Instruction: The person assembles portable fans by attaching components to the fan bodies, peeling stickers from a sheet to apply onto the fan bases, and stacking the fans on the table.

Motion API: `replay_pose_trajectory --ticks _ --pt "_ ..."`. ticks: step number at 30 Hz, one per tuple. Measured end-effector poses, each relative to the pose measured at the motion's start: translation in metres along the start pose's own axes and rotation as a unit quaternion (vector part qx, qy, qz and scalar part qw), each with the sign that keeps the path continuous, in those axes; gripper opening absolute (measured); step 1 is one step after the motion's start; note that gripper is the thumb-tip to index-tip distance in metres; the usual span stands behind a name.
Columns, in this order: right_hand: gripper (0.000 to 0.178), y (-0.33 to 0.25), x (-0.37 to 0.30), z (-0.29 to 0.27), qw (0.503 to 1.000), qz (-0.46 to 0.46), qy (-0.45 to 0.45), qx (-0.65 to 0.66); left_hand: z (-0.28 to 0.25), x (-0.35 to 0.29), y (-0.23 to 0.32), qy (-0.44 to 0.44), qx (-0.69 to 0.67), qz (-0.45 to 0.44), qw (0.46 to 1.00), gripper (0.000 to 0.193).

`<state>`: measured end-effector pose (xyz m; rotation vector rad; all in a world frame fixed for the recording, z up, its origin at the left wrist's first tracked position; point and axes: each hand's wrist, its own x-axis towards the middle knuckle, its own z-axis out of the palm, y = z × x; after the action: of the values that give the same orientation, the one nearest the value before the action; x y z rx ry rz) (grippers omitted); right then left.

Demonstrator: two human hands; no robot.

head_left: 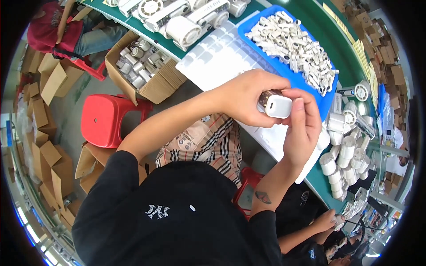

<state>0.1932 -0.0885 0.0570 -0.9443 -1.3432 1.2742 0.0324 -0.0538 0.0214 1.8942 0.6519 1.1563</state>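
Both hands hold a small white device over the table's near edge. Its rounded white end, with a small slot in it, faces up toward me, and a dark brown patterned side shows on its left. My left hand is closed around the device from the left. The fingers and thumb of my right hand grip its right side. How far the device reaches down behind the fingers is hidden. Beneath and beyond the hands lies a white sheet, with a blue tray of many small white parts just past it.
White round-headed units crowd the green table's far left. Several white cylindrical parts are heaped at right. A cardboard box of similar parts and a red stool stand left. A co-worker's hand is at lower right.
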Motion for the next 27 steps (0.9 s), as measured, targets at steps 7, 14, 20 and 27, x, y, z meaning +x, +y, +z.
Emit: replay_pose_trajectory --ticks 7,14,20,27 --pt "0.020 0.013 0.015 0.006 0.994 -0.082 -0.014 -0.065 -0.017 0.002 -0.014 0.028 -0.017 0.019 0.999 0.030" --pt "0.020 0.034 0.020 0.005 0.996 -0.083 0.005 -0.028 -0.054 -0.006 0.020 0.056 -0.074 -0.037 0.995 0.038" --pt "0.017 0.066 -0.009 0.019 0.998 0.018 -0.049 -0.040 -0.132 -0.075 0.090 0.201 0.055 -0.010 0.978 0.040" --pt "0.031 0.031 -0.005 0.006 0.999 -0.023 -0.047 -0.016 -0.151 -0.156 0.097 0.331 0.069 -0.095 0.936 0.033"
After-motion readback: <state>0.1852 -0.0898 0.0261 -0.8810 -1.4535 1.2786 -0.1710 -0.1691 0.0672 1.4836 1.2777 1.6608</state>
